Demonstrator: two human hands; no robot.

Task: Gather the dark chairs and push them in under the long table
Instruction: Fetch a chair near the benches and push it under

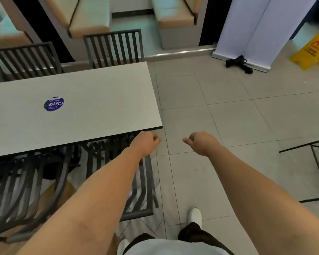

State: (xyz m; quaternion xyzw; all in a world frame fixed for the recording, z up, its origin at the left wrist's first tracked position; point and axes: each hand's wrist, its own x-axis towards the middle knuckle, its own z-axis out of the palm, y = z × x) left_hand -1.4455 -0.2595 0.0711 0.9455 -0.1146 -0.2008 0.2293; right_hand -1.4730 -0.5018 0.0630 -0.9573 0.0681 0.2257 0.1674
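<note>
Long worktop [99,100]. Far chairs [114,46]: two, dark, at its far edge. Near chairs [138,211]: two, pushed under its near edge. Left grip [145,142] curled, empty, above its near corner; right grip [201,142] curled, empty, beyond its end.

- A long pale grey laminate table [103,89] carried one round blue sticker [53,104].
- The beige tiled floor [228,116] bore dark slatted metal chairs [116,46] at the table, a yellow plastic caution sign [313,50] and a black bundle [238,63].

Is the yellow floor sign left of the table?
No, the yellow wet floor sign stands on tiles right of the long table.
</note>
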